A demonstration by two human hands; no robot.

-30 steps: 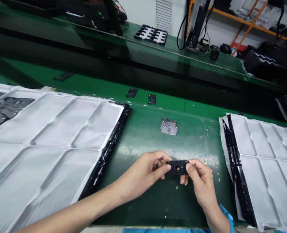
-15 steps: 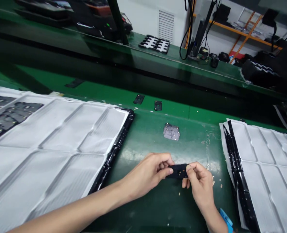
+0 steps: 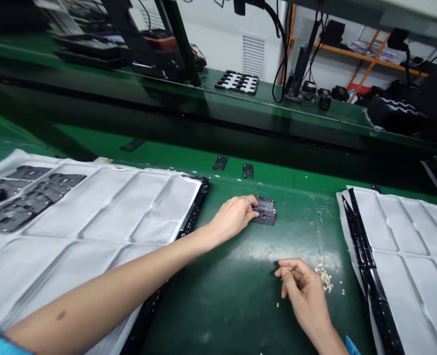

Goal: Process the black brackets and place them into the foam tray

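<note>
Left grip (image 3: 236, 214) pinched the plates (image 3: 266, 213) at my twelve o'clock, right grip (image 3: 302, 286) curled at five o'clock, its hold I couldn't tell, crumbs (image 3: 325, 280) beside it.

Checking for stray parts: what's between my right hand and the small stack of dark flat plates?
Head view: only bare green bench surface with a whitish scuffed patch lies between right hand and dark plate stack; pale crumbs sit beside the hand.
</note>
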